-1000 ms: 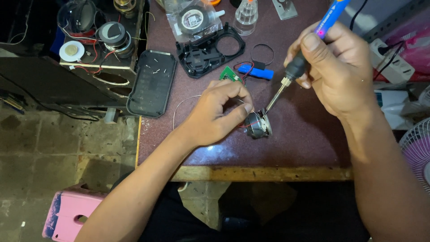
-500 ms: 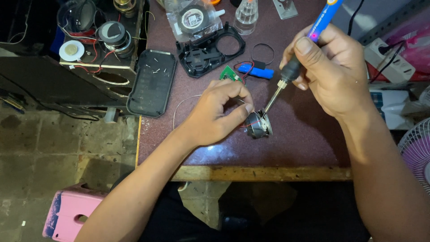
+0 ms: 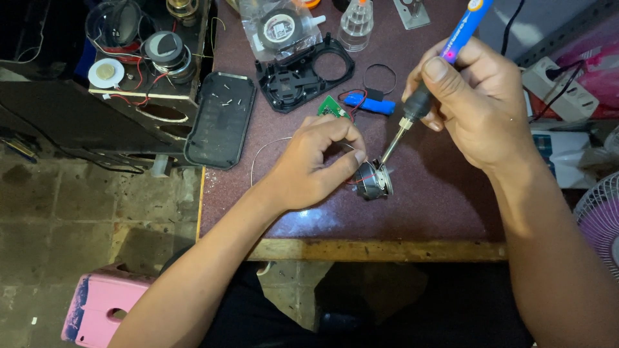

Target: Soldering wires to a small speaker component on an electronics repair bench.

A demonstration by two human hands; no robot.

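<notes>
My right hand point(image 3: 477, 103) grips a soldering iron point(image 3: 445, 58) with a blue handle and black collar; its metal tip points down-left onto a small round speaker driver point(image 3: 375, 180) lying on the maroon table point(image 3: 419, 206). My left hand point(image 3: 316, 164) pinches thin wires at the driver's left side and steadies it. A thin strand of solder wire point(image 3: 261, 151) loops out to the left of that hand. Behind the fingers lie a small green circuit board point(image 3: 332, 107) and a blue cylindrical battery point(image 3: 367, 103) with red and black leads.
A black plastic housing frame point(image 3: 303, 71), a dark oval cover with several screws point(image 3: 220, 119), a clear bottle point(image 3: 356, 22) and a bagged roll point(image 3: 278, 27) lie farther back. Speaker parts sit on a black box point(image 3: 148, 58) at left. A power strip point(image 3: 558, 87), fan point(image 3: 599, 219) and pink stool point(image 3: 97, 309) stand around.
My right hand has shifted slightly, tilting the soldering iron while its tip stays at the driver. My left hand keeps its hold on the wires.
</notes>
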